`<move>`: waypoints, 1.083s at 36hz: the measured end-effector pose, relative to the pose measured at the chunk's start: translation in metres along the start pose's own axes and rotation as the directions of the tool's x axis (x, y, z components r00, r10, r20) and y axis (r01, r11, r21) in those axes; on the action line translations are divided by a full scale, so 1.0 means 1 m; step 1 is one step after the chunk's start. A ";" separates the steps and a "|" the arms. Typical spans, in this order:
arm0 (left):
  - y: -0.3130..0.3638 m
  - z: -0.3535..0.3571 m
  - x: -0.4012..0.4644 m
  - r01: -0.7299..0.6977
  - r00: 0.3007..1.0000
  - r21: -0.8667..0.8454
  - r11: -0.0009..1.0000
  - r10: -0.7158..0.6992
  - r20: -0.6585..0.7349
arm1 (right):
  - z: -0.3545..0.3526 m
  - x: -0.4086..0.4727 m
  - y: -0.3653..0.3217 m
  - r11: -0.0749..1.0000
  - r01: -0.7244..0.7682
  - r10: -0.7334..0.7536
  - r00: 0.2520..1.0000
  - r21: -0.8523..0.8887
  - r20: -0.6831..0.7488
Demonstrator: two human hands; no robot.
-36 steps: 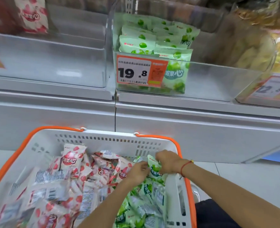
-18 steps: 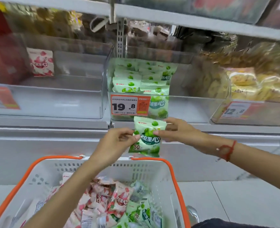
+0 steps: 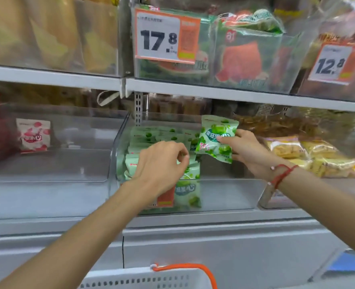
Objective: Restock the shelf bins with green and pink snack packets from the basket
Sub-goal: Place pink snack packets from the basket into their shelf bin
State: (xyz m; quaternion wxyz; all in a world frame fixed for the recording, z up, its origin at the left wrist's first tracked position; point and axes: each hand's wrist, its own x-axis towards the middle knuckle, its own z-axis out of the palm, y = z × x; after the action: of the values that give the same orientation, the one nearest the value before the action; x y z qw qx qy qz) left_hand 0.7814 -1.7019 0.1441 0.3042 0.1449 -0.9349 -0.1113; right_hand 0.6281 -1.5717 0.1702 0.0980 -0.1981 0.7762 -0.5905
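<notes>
At the bottom edge, only the white basket (image 3: 147, 278) rim with its orange handle shows. Above it, the left hand (image 3: 162, 163), fingers curled narrow and holding nothing clearly, sits over the stacked green packets (image 3: 143, 147) filling the left of the clear bin (image 3: 224, 195). The right hand (image 3: 247, 151) pinches a green packet (image 3: 216, 140) above the bin's bare right side. Farther left, one pink packet (image 3: 34, 134) stands in an otherwise open bin.

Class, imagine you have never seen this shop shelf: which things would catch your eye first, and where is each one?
First, the glossy green snack packet pinched in the right hand above the clear plastic shelf bin at centre. Next, the left hand at the stacked green packets inside that bin. Then the bold orange-edged 17.8 price card on the shelf above.
</notes>
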 end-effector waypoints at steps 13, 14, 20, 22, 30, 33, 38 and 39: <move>-0.027 0.026 0.022 0.043 0.963 0.004 0.999 -0.042 0.268 | 0.058 0.121 0.049 0.913 -0.019 0.064 0.993 -0.407 0.098; -0.027 0.027 0.023 0.046 0.964 0.003 0.999 -0.045 0.261 | 0.058 0.126 0.051 0.901 0.004 0.045 0.994 -0.435 0.104; -0.028 0.031 0.020 0.057 0.970 -0.001 0.998 -0.055 0.238 | 0.056 0.132 0.053 0.614 0.124 -0.170 0.985 -0.779 0.023; -0.028 0.032 0.020 0.054 0.972 -0.008 0.998 -0.051 0.229 | 0.058 0.129 0.051 0.541 0.141 -0.306 0.951 -0.829 -0.038; -0.027 0.033 0.019 0.072 0.981 -0.031 0.997 -0.065 0.181 | 0.070 0.126 0.057 0.385 0.493 -0.280 0.868 -0.780 0.410; -0.027 0.033 0.020 0.072 0.984 -0.030 0.997 -0.066 0.163 | 0.068 0.126 0.050 0.459 0.462 -0.175 0.885 -0.759 0.432; -0.024 0.028 0.019 0.053 0.996 -0.017 0.998 -0.051 0.077 | 0.049 0.103 0.036 0.466 0.457 -0.147 0.884 -0.758 0.443; -0.024 0.027 0.019 0.029 0.999 -0.001 1.000 -0.029 0.044 | 0.042 0.093 0.033 0.498 0.445 -0.168 0.891 -0.744 0.421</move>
State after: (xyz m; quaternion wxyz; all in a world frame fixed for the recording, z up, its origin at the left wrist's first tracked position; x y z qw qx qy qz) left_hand 0.7554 -1.7270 0.1257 0.2818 0.1559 -0.9391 -0.1197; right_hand 0.5537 -1.6409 0.1339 -0.0003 -0.4419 0.8878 -0.1289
